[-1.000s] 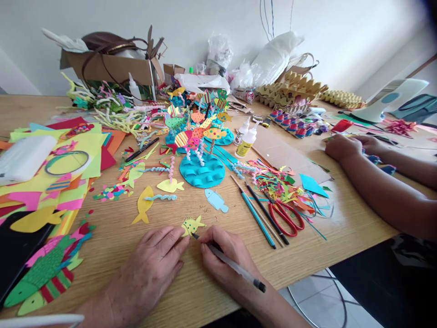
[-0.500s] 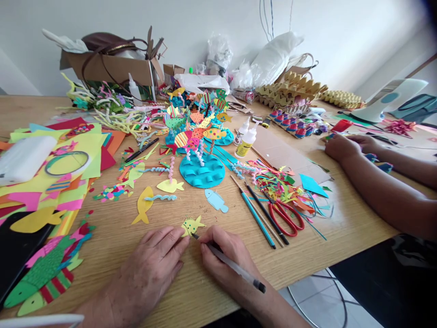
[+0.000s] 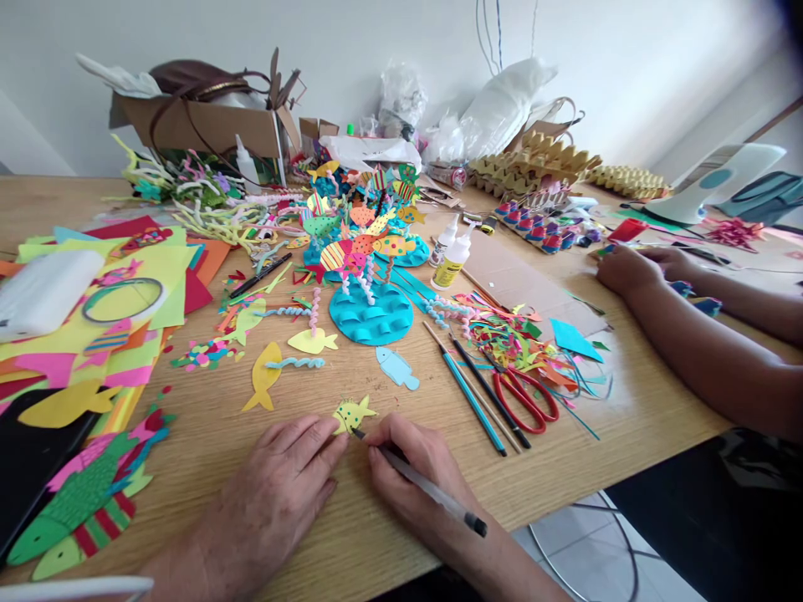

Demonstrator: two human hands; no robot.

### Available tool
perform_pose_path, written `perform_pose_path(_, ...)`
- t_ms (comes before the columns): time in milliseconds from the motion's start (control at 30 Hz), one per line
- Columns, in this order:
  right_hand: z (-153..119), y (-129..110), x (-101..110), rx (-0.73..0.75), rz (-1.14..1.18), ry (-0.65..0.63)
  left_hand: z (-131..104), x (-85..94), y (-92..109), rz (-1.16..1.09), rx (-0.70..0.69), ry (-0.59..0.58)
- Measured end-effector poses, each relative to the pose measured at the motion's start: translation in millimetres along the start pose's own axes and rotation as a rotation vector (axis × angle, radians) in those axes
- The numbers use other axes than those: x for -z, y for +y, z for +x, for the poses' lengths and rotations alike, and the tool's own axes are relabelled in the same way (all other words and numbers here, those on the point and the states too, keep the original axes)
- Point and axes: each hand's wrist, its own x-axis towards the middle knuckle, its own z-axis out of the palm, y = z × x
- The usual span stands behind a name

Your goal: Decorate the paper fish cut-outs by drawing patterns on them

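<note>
A small yellow paper fish (image 3: 355,412) with dark dots lies flat on the wooden table. My left hand (image 3: 285,472) rests on the table with its fingers stretched out, the fingertips on the fish's left edge. In my right hand (image 3: 414,468) is a pen (image 3: 432,492) with a clear barrel and a black end; its tip touches the fish's lower side. Beyond my hands lie a light blue paper fish (image 3: 397,368), an orange-yellow fish (image 3: 266,374) with a twisted blue pipe cleaner (image 3: 301,363), and a pale yellow fish (image 3: 312,339).
Red-handled scissors (image 3: 525,403) lie to the right beside paintbrushes and paper scraps. A blue round base (image 3: 371,316) carrying paper fish stands ahead, near glue bottles (image 3: 452,263). Coloured paper sheets (image 3: 169,288) are stacked at left. Another person's hands (image 3: 631,272) work at right.
</note>
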Motion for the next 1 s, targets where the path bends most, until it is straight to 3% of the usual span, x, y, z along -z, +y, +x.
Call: perform_pose_path(1000, 0.0, -1.8, 0.5, -0.009, -0.014, 0.003, 0.7, 0.4, -1.8, 0.008, -0.013, 0.005)
